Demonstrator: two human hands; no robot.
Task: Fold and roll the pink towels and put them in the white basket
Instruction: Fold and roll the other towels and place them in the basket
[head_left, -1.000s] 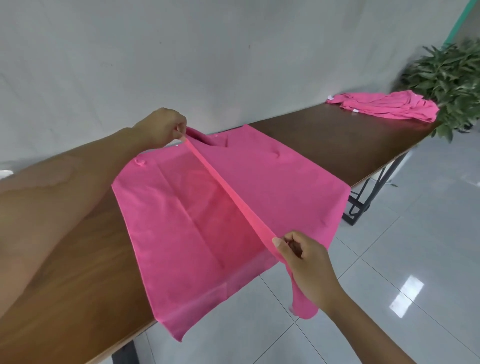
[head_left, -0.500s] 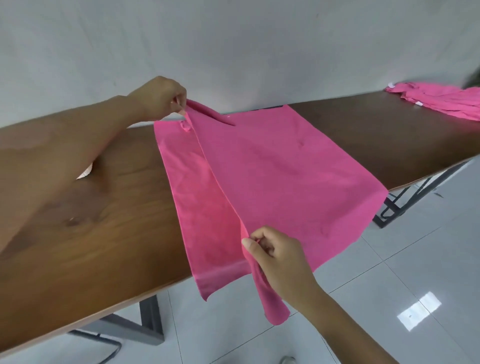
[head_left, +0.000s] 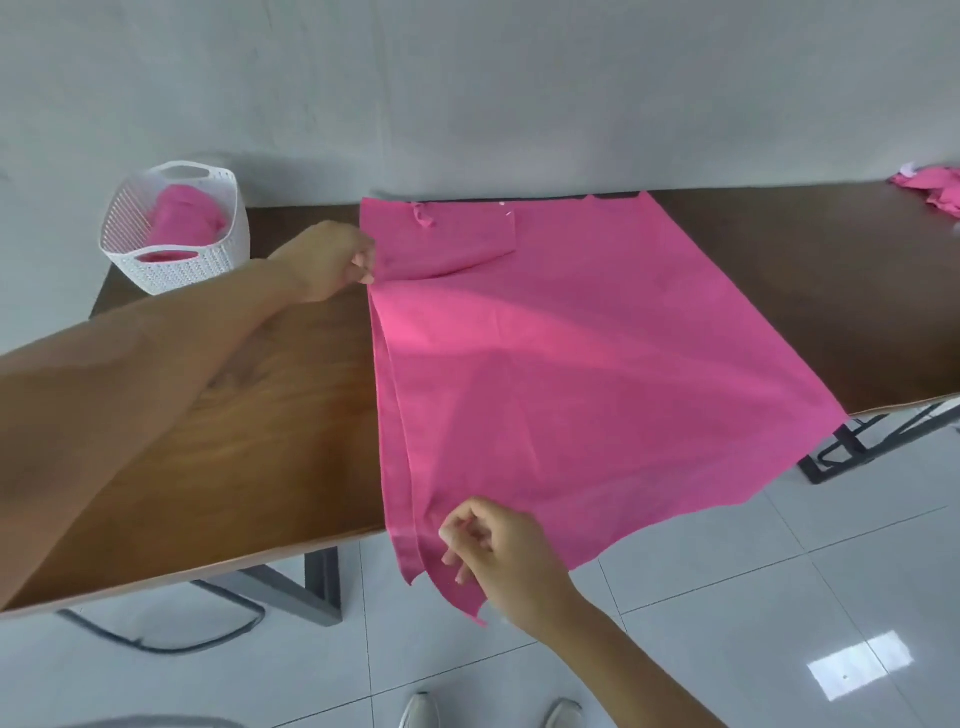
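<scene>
A large pink towel lies folded over on the brown table, its near edge hanging past the table's front. My left hand pinches the towel's far left edge. My right hand pinches the near left corner, off the table's front edge. A white basket stands at the table's far left corner with a rolled pink towel inside it.
More pink towels lie in a heap at the table's far right end. A grey wall runs behind the table. Black metal table legs stand on a white tiled floor, and my shoes show at the bottom.
Both hands have carried the lifted edge leftward and down, so the top layer now lies flat over the bottom one. The view has swung left, bringing the basket into sight.
</scene>
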